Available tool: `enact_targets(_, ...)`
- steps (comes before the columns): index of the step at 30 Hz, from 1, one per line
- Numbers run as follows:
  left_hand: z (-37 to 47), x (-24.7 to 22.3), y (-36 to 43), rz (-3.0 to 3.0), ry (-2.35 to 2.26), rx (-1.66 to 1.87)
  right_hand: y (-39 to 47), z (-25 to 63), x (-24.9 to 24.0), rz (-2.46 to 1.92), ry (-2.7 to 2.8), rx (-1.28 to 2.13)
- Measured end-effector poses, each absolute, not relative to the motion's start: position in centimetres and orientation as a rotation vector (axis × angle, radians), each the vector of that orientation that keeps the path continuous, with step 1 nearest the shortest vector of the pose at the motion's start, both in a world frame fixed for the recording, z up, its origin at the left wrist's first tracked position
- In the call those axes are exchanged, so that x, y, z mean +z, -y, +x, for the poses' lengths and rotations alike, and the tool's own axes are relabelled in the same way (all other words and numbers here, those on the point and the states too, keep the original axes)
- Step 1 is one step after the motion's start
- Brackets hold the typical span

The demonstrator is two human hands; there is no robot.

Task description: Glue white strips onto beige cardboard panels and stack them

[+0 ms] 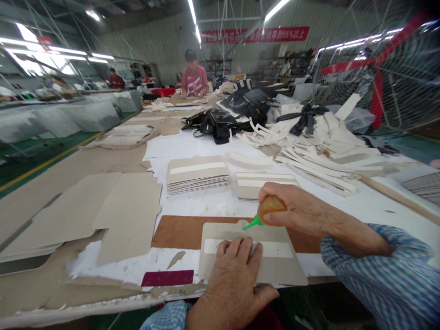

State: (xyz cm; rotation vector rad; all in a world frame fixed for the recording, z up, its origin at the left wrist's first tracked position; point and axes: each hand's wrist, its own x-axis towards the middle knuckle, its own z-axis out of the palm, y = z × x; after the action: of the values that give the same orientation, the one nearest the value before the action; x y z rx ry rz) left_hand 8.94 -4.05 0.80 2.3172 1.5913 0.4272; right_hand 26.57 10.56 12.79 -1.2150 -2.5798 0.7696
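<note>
Amber bottle (271,208): long axis slanted, nozzle (253,223) pointing down-left.

The flat card (275,268) is light tan and lies at five o'clock in the view. Its far corners are round, and a small bump pokes up near twelve o'clock on its edge. A white strip (273,250) runs across it from nine o'clock to three o'clock, with a few tiny dark dots. The squeeze bottle (271,207) is fat, round and brownish yellow. It tips over the card's one o'clock side. Its thin green spout (253,223) points down toward eight o'clock. Whether the tip touches the card is hard to tell.
</note>
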Motion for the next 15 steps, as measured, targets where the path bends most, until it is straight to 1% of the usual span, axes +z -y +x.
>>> enact_targets(15, 8.7, 0.3, 3.9, 2.341, -1.588, 0.384, -10.3, 31.2, 12.2, -1.425, 2.408, 0.852)
